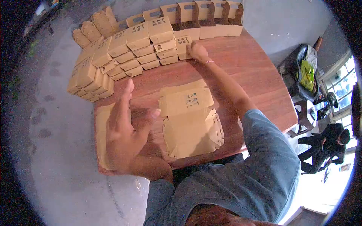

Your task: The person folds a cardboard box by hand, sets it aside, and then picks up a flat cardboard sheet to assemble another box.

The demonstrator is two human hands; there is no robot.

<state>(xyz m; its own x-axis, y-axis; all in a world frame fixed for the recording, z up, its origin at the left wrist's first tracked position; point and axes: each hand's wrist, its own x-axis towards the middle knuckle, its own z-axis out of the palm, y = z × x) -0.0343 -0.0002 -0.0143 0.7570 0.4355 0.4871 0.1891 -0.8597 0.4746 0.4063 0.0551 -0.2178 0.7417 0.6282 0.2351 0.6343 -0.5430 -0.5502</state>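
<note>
My right hand (198, 52) reaches to the far side of the table, its fingers curled round the right edge of a folded cardboard box (183, 42) printed "EAT ME!". That box sits on the tabletop at the right end of the stacked boxes (137, 49). Nearer to me my left hand (126, 130) is raised over the table, open, fingers stretched and thumb apart, holding nothing. To its right an unfolded cardboard box blank (188, 132) lies flat, its print upside down to me. Partly behind my left hand are more flat cardboard sheets (102, 139).
Handled cardboard carriers (188, 17) stand in a row along the table's far edge, with brown bundles (98, 26) at far left. The wooden table (260, 83) has a curved right edge. A seated person (328, 145) and a chair (304, 73) are off to the right.
</note>
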